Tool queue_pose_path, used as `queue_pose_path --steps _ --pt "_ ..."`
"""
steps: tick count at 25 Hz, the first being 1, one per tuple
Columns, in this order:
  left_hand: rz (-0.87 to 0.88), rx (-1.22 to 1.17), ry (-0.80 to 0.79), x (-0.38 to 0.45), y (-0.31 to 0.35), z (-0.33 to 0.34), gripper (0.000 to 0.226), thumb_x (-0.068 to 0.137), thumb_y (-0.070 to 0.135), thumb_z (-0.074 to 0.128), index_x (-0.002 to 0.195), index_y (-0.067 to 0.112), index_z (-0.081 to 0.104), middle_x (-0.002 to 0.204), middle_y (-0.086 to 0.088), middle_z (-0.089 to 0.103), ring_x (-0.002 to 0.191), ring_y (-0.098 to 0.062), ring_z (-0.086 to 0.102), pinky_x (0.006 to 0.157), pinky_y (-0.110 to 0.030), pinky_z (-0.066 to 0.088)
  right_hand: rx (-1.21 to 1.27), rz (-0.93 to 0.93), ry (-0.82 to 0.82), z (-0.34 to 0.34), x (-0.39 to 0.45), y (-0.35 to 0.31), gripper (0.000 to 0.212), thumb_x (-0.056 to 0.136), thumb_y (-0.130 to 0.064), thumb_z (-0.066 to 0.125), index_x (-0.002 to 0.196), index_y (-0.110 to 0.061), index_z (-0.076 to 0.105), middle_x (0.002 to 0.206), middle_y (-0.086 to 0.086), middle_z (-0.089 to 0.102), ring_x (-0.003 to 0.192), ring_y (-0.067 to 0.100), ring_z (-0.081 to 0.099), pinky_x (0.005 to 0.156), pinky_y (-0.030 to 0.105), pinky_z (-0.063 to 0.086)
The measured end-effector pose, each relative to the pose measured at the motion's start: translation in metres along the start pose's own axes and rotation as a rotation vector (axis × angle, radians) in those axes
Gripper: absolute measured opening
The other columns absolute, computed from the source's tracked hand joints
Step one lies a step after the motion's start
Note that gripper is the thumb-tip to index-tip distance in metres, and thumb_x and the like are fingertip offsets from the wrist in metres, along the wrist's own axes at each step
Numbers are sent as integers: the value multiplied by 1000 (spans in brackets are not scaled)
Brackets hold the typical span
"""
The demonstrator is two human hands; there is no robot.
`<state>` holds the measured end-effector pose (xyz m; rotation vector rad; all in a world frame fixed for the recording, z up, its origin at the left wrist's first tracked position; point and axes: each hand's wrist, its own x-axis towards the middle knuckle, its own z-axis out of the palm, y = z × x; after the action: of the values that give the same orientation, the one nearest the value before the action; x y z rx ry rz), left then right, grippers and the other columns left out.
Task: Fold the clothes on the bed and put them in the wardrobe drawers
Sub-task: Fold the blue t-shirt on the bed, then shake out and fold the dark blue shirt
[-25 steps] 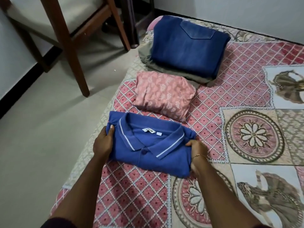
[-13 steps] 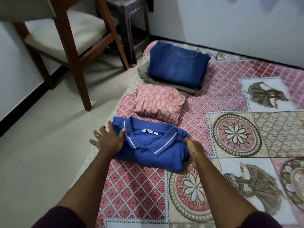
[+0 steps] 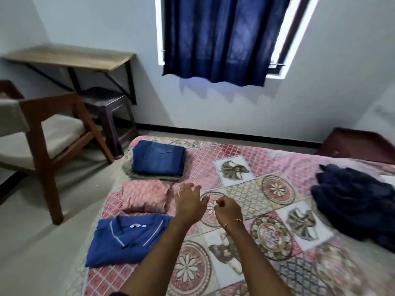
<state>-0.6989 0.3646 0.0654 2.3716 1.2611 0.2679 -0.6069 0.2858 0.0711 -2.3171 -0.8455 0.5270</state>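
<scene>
A folded blue polo shirt (image 3: pixel 126 241) lies at the near left edge of the bed (image 3: pixel 239 180). Beyond it sit a folded pink patterned garment (image 3: pixel 145 196) and folded blue jeans (image 3: pixel 158 160) on top of a grey-olive folded piece. A crumpled dark navy garment (image 3: pixel 354 201) lies unfolded at the right side of the bed. My left hand (image 3: pixel 190 202) hovers above the bedspread with fingers spread, holding nothing. My right hand (image 3: pixel 227 209) is beside it, fingers loosely curled, also holding nothing. Both hands are to the right of the folded pile.
A wooden chair (image 3: pixel 44 133) with a pale cushion stands on the floor left of the bed. A dark stool (image 3: pixel 106 105) sits under a wall-mounted desk (image 3: pixel 70 57). A blue curtain (image 3: pixel 220 37) covers the window. A dark wooden piece (image 3: pixel 359 144) is at the far right.
Both hands have let go of the blue polo shirt and lifted off to the right. The view has swung up and right, bringing in the dark navy garment.
</scene>
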Motion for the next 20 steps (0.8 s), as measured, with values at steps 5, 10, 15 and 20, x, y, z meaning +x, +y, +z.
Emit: queue_pose_path --steps 5,10,15,20 --pt "233 -127 25 -11 128 3 48 96 40 45 137 16 43 143 -9 37 134 -24 31 109 -36 30 -43 -53 157 -109 -19 45 26 88 -8 50 113 -5 59 118 14 56 107 29 54 87 29 41" --pt "379 -320 -50 -38 240 42 42 94 31 52 132 13 50 138 -10 43 127 -25 40 104 -33 34 1 20 385 -222 -29 129 23 87 -5 47 105 -3 61 109 15 60 103 31 55 83 30 41" --pt "479 -353 -68 -75 377 99 40 95 26 51 131 9 51 134 -12 46 122 -26 43 97 -29 33 -103 11 450 -340 -53 236 24 89 -6 44 109 -3 57 112 16 55 104 32 52 84 35 43" --pt "542 -430 -102 -105 507 136 40 94 25 52 130 5 52 131 -13 49 122 -27 45 100 -32 35 -165 -6 460 -452 -67 318 28 86 -4 46 111 -4 59 115 16 57 106 32 54 88 34 43"
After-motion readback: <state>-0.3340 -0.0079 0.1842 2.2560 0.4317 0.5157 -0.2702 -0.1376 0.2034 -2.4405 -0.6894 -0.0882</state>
